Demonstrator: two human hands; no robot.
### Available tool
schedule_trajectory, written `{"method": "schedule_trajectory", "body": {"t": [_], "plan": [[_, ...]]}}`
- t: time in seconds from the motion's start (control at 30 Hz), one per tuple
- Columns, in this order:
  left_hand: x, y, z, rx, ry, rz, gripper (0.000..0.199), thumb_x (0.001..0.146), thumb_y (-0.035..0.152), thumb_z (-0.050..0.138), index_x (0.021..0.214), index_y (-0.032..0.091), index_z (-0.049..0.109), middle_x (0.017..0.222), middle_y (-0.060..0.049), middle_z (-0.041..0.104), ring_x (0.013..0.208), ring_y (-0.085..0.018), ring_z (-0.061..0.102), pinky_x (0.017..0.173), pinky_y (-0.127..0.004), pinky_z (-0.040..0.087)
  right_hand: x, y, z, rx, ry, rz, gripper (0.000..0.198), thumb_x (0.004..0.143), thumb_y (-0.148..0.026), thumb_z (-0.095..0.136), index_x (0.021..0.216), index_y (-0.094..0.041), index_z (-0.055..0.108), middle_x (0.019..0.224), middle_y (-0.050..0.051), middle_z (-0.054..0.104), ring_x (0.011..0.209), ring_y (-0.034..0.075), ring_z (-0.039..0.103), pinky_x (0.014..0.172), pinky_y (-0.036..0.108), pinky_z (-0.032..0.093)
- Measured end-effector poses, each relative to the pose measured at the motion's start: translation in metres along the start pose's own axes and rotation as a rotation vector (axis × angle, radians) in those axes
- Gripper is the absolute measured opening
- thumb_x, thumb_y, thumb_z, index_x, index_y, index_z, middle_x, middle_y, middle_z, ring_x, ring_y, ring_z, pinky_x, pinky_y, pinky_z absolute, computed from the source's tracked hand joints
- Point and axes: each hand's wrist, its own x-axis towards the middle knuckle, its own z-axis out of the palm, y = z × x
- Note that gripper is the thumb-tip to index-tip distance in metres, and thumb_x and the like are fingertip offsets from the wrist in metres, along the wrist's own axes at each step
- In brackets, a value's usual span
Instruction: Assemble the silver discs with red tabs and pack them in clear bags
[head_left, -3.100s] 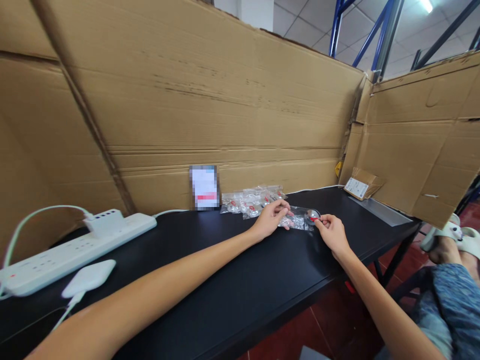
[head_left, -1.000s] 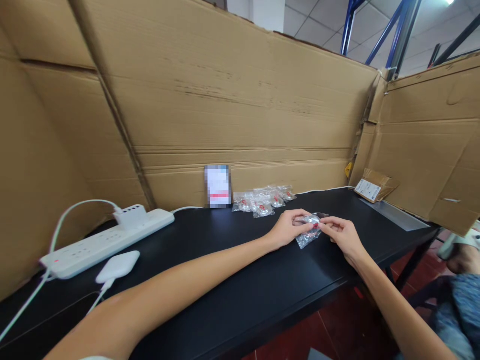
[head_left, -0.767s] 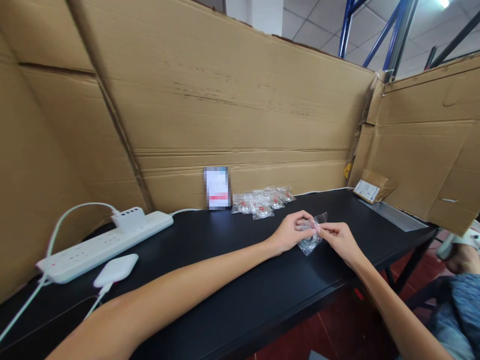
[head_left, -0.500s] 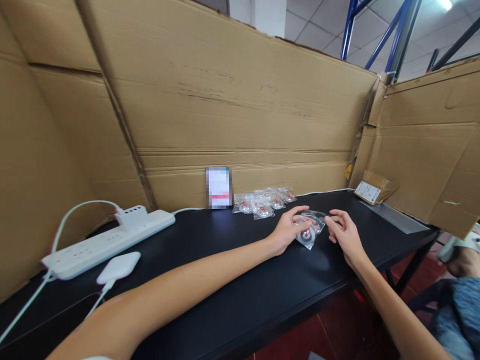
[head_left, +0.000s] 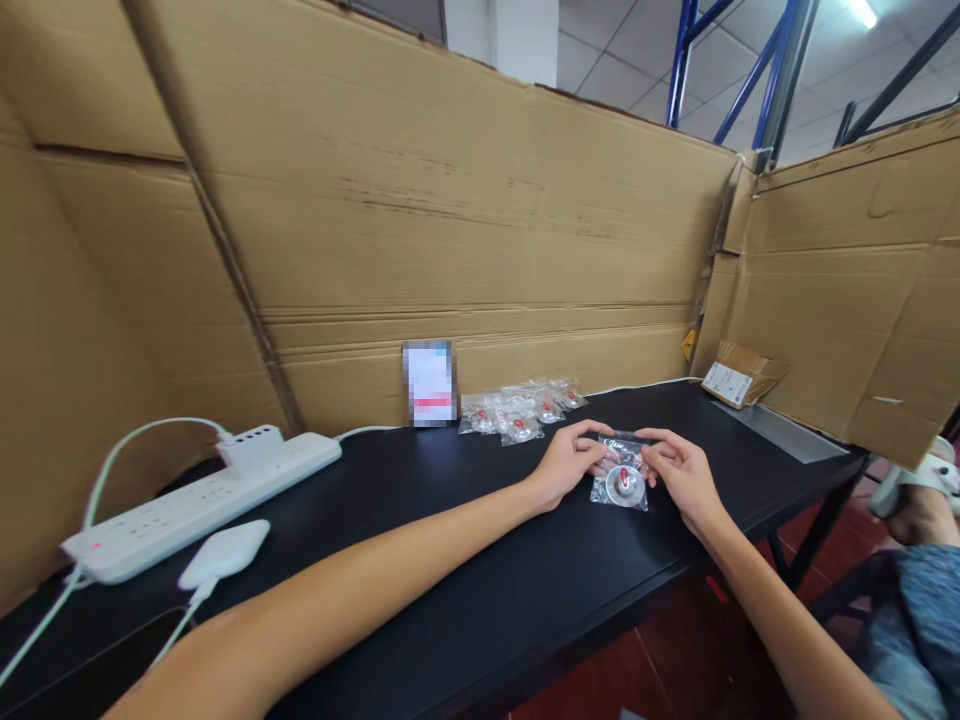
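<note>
A clear plastic bag [head_left: 621, 478] hangs between my two hands over the black table. Inside it lies a round pale disc [head_left: 624, 487] with a red mark at its middle; its exact kind I cannot make out. My left hand [head_left: 571, 460] pinches the bag's upper left side between thumb and fingers. On the opposite side, my right hand [head_left: 679, 472] grips the upper right edge in the same way. Similar small bags [head_left: 521, 428] with red-marked round pieces lie in a cluster behind my left hand.
A phone-like screen [head_left: 430, 385] leans on the cardboard wall [head_left: 480, 230]. To the left are a white power strip [head_left: 202, 510] and a white charging device [head_left: 225, 553] with cables. A cardboard packet [head_left: 742, 375] rests at the far right. Another person's leg [head_left: 919, 600] shows beyond the table.
My right hand has closed on the bag's right edge, having been at its upper corner. The bag is now upright and spread between both hands, its disc facing me. The view has shifted slightly.
</note>
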Motion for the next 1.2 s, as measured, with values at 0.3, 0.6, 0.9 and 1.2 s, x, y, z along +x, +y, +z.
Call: {"method": "schedule_trajectory", "body": {"t": [0.3, 0.6, 0.9, 1.2], "plan": [[0.001, 0.004, -0.001, 0.027, -0.105, 0.036, 0.015, 0.081, 0.027, 0.062, 0.08, 0.012, 0.062, 0.076, -0.005, 0.063, 0.068, -0.014, 0.064, 0.061, -0.028, 0.058, 0.001, 0.001, -0.001, -0.007, 0.097, 0.03, 0.022, 0.068, -0.036, 0.07, 0.075, -0.015, 0.071, 0.061, 0.002, 0.062, 0.049, 0.012, 0.049, 0.045, 0.024, 0.038], [-0.001, -0.001, -0.001, 0.072, -0.109, 0.126, 0.04, 0.078, 0.032, 0.07, 0.112, 0.017, 0.054, 0.089, -0.008, 0.068, 0.063, -0.015, 0.067, 0.062, -0.032, 0.057, 0.002, 0.003, 0.001, -0.062, 0.067, -0.017, 0.045, 0.065, -0.045, 0.078, 0.096, -0.017, 0.062, 0.065, 0.0, 0.061, 0.058, 0.014, 0.055, 0.055, 0.025, 0.044], [0.002, -0.006, -0.003, 0.287, -0.196, 0.108, 0.031, 0.081, 0.043, 0.064, 0.084, 0.012, 0.065, 0.057, -0.001, 0.06, 0.044, -0.008, 0.049, 0.046, -0.019, 0.038, 0.002, 0.007, -0.002, -0.002, -0.095, 0.03, 0.033, 0.064, -0.04, 0.08, 0.075, -0.017, 0.059, 0.068, 0.001, 0.064, 0.061, 0.014, 0.059, 0.059, 0.025, 0.046], [0.005, 0.001, -0.011, 0.526, -0.208, 0.088, 0.037, 0.082, 0.046, 0.059, 0.067, 0.013, 0.066, 0.061, -0.003, 0.064, 0.048, -0.008, 0.045, 0.05, -0.021, 0.035, 0.001, 0.003, -0.004, -0.022, -0.116, 0.186, 0.038, 0.059, -0.041, 0.082, 0.081, -0.014, 0.067, 0.063, 0.004, 0.069, 0.055, 0.015, 0.061, 0.056, 0.025, 0.045]]}}
